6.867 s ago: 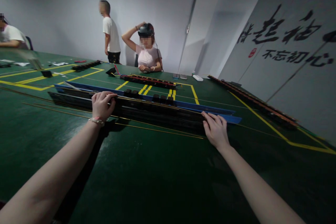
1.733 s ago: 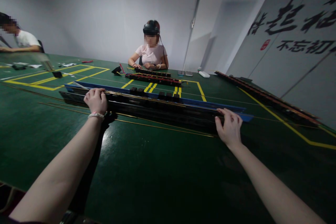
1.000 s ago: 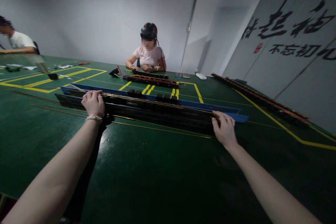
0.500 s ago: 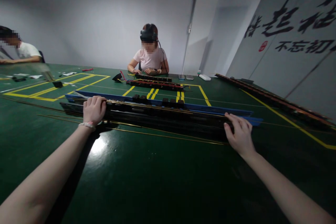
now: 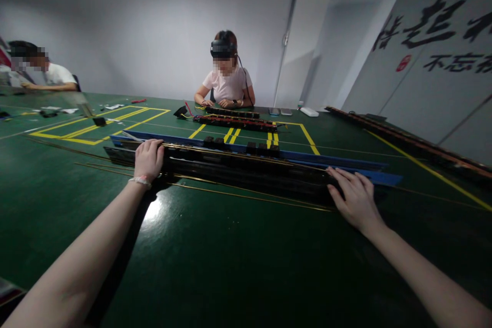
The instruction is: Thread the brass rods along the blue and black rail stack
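Observation:
A long black strip (image 5: 246, 177) lies crosswise before me, with thin brass-coloured rods (image 5: 230, 192) along its top and front. My left hand (image 5: 149, 160) is closed over its upper edge towards the left end. Near the right end, my right hand (image 5: 355, 197) holds the same strip, fingers over the top edge and thumb in front. Close behind it run long blue strips (image 5: 384, 177), with several small black blocks (image 5: 251, 147) by them. My fingers hide parts of the strip's edge.
The green table (image 5: 230, 266) carries yellow tape lines (image 5: 309, 138). Black assemblies with wires (image 5: 234, 123) lie farther back, before a seated person (image 5: 229, 79) wearing a headset. Another person (image 5: 57, 74) sits at far left. A long dark bar (image 5: 415, 136) runs along the right.
The view has turned slightly left, so the table and strip appear farther right. My left hand stays at its place on the strip. My right hand has shifted a little left along it.

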`<action>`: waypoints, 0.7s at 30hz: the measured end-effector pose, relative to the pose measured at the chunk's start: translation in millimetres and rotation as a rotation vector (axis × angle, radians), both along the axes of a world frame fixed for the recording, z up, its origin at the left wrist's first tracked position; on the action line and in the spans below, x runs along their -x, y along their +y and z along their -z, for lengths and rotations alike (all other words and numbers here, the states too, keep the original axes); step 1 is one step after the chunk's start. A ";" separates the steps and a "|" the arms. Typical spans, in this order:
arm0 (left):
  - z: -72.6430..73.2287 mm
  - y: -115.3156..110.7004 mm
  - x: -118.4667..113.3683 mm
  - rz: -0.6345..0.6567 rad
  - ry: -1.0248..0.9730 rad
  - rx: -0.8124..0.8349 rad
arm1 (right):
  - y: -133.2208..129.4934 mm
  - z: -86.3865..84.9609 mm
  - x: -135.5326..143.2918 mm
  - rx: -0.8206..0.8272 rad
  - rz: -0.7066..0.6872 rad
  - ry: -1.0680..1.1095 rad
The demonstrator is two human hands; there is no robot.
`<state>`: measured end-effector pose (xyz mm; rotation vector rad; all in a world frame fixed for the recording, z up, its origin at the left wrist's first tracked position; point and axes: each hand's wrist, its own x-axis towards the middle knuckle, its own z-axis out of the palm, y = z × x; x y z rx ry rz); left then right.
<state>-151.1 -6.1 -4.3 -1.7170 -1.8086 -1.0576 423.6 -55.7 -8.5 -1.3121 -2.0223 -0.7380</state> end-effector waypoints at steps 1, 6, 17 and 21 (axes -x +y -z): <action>0.1 0.1 0.1 -0.002 0.000 -0.005 | -0.8 -0.4 -0.5 -0.032 0.018 0.005; -1.2 -2.6 0.2 -0.020 0.005 -0.022 | -0.2 0.2 -10.1 -0.221 0.120 0.096; -0.8 -17.2 -104.2 0.544 0.364 0.053 | -2.5 -2.8 -3.1 -0.101 -0.033 -0.053; -2.0 -16.7 -108.8 0.533 0.403 -0.002 | -2.4 -2.8 -2.8 -0.074 -0.041 -0.071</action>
